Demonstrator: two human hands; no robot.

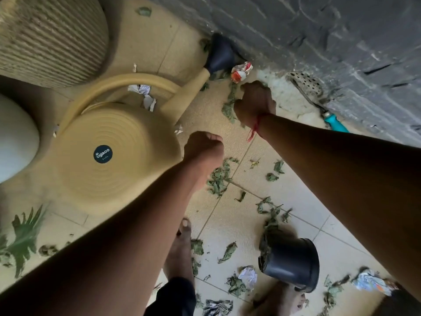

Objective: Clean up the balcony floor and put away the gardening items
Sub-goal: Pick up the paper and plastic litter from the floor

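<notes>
Dried green leaves point(218, 177) litter the beige tiled floor. My right hand point(255, 102), a red thread at its wrist, is curled down at the floor by the wall, gripping a clump of leaves point(228, 107) that sticks out beside it. Just beyond it lies a crumpled red-and-white wrapper point(242, 70). My left hand point(203, 148) is a fist seen from behind, beside a yellow watering can point(102, 163) lying on its side; anything inside the fist is hidden. A trowel with a teal handle point(335, 123) lies along the wall. A black plastic pot point(293, 263) lies tipped over.
A grey stone wall point(319, 30) bounds the far side. A woven planter point(45, 35) and a white pot point(13, 135) stand at left. Crumpled paper scraps point(248, 275) lie near my bare feet point(182, 245). Green plant fronds point(22, 236) reach in at lower left.
</notes>
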